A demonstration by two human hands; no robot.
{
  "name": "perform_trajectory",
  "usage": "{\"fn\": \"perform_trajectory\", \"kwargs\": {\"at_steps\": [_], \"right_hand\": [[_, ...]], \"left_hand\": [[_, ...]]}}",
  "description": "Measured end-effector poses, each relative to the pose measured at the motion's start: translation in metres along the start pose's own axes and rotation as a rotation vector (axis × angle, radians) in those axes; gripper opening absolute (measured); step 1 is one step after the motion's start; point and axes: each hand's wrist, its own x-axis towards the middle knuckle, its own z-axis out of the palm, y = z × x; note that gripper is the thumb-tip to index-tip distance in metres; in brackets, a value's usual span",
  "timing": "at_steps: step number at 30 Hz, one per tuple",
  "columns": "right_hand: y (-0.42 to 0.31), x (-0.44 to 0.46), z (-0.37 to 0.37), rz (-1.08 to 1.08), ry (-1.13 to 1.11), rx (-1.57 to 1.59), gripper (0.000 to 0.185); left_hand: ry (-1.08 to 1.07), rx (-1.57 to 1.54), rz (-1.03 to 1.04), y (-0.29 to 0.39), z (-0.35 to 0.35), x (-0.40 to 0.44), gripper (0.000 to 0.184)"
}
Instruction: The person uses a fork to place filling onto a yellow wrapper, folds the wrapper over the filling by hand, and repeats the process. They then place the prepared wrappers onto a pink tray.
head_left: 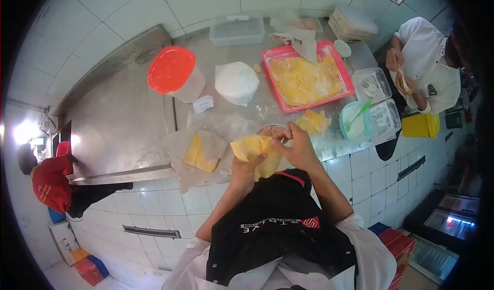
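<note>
My left hand [247,170] is closed round thin yellow dough wrappers [251,147], thumb on top; how many sheets it holds I cannot tell. At their right edge, my right hand [297,148] has its fingers pinched together over the rim of a bowl of pinkish minced filling [268,130]. What sits between those fingertips is hidden. The bowl is partly covered by the wrappers and fingers. Left of my hands, a folded yellow wrapper pile [200,155] lies on clear plastic sheeting [177,146]. More loose yellow wrappers [314,121] rest right of the bowl.
A pink tray [282,100] of floury wrappers stands behind. Around it are a red-lidded tub [172,69], a white bag [236,83], a clear box [236,31] and a turquoise bowl [355,125] with a green spoon. Co-workers stand right [427,63] and left [51,179].
</note>
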Motion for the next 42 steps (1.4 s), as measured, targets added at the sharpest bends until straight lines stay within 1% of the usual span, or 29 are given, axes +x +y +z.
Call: {"fn": "perform_trajectory", "kwargs": {"at_steps": [2,5,8,11,14,17,20,23,26,29,32,35,38,42], "right_hand": [[0.008,0.004,0.001,0.107,0.041,0.102,0.033],[0.013,0.006,0.01,0.142,0.083,0.213,0.033],[-0.001,0.004,0.012,0.109,0.149,-0.069,0.03],[-0.015,-0.005,0.013,-0.005,0.14,-0.103,0.026],[-0.035,-0.012,0.014,0.015,0.015,-0.238,0.026],[-0.036,-0.015,0.019,0.027,0.01,-0.372,0.026],[-0.023,-0.02,0.023,-0.077,-0.037,-0.435,0.023],[-0.023,-0.02,0.023,-0.287,-0.06,-0.457,0.023],[-0.022,-0.02,0.023,-0.308,-0.07,-0.463,0.024],[-0.019,-0.02,0.026,-0.405,-0.057,-0.477,0.025],[-0.011,-0.024,0.03,-0.435,-0.122,-0.483,0.027],[-0.026,-0.021,0.027,-0.517,-0.12,-0.57,0.027],[-0.018,-0.027,0.034,-0.362,-0.12,-0.503,0.03],[-0.015,-0.028,0.038,-0.392,-0.093,-0.487,0.027]], "left_hand": [[0.007,-0.058,-0.007,0.001,0.001,-0.001,0.051],[-0.006,-0.067,0.02,0.002,-0.001,0.0,0.051],[0.0,-0.065,0.022,0.0,-0.003,0.001,0.051],[0.008,-0.054,-0.007,-0.004,-0.006,0.002,0.056],[-0.015,-0.061,0.044,-0.002,-0.002,0.002,0.055],[0.003,-0.163,-0.034,-0.002,-0.004,0.001,0.044],[0.0,-0.381,-0.169,-0.006,-0.009,0.003,0.041],[-0.11,-0.555,-0.189,-0.007,-0.015,0.007,0.043],[-0.035,-0.492,-0.194,-0.004,-0.011,0.005,0.044],[0.035,-0.404,-0.227,-0.003,-0.01,0.005,0.043],[0.025,-0.424,-0.231,-0.009,-0.017,0.009,0.04],[0.054,-0.376,-0.242,-0.007,-0.013,0.009,0.038],[0.044,-0.345,-0.23,-0.012,-0.016,0.011,0.037],[0.019,-0.281,-0.216,-0.016,-0.019,0.013,0.04]]}}
